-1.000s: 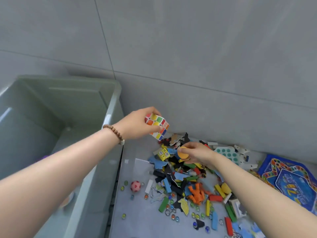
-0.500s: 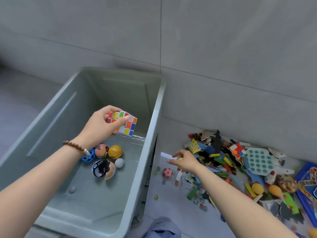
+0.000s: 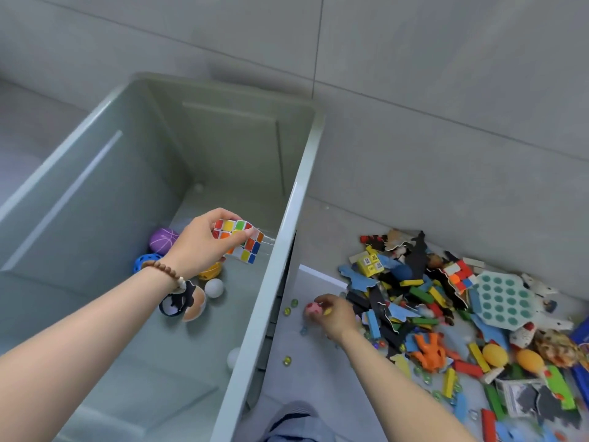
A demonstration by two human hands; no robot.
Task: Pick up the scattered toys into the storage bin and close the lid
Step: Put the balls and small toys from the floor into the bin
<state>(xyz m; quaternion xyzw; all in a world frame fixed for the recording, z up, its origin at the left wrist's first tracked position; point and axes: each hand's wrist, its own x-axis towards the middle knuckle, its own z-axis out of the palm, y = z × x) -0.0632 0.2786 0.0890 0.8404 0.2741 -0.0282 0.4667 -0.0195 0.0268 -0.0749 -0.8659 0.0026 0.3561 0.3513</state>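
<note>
In the middle of the frame the left hand, a bead bracelet at its wrist, grips a colour cube with curled fingers. It holds the cube above the inside of the open grey bin, near the bin's right wall. Below it on the bin floor lie a purple ball, a white ball and a few more toys. Right of the bin, at lower centre, the right hand curls its fingers round a small pink ball on the floor. The toy pile fills the right side.
</note>
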